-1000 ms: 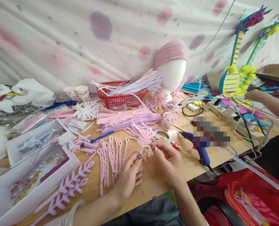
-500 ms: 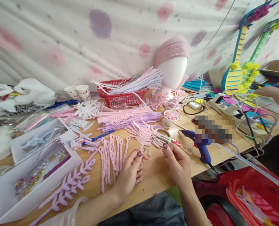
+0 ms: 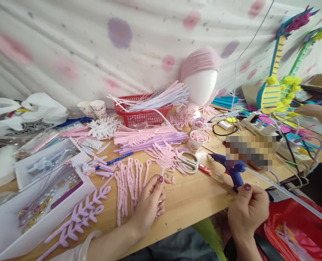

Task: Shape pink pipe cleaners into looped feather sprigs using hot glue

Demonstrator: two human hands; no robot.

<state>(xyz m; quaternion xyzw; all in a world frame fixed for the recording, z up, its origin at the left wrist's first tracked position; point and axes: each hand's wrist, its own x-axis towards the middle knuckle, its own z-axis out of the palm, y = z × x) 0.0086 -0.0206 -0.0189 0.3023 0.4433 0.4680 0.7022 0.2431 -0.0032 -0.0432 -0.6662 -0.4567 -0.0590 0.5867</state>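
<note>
My left hand [image 3: 152, 195] pinches the stem of a pink pipe-cleaner leaf spray [image 3: 165, 156], held upright over the table's front part. Its loops overlap pink pieces behind, so its outline is hard to separate. My right hand [image 3: 249, 206] is closed, its fingers curled, just below the handle of a blue glue gun [image 3: 227, 165]. Whether it touches the handle, or holds anything, is hidden. Twisted pink pipe-cleaner loops [image 3: 128, 185] lie in a row left of my left hand. Scissors [image 3: 189, 163] rest just beyond it.
At left are white boxes [image 3: 68, 195] of beads and purple leaf sprays [image 3: 76, 224]. Behind stand a red basket [image 3: 141, 117] of pipe cleaners, a foam head [image 3: 201, 83] and a paper cup [image 3: 195, 145]. Power strips [image 3: 288, 143] and another person's arm [image 3: 316, 114] are at right.
My right hand has moved right and down, away from my left hand, to the glue gun's handle. My left hand still holds the pink leaf spray. The view has shifted slightly.
</note>
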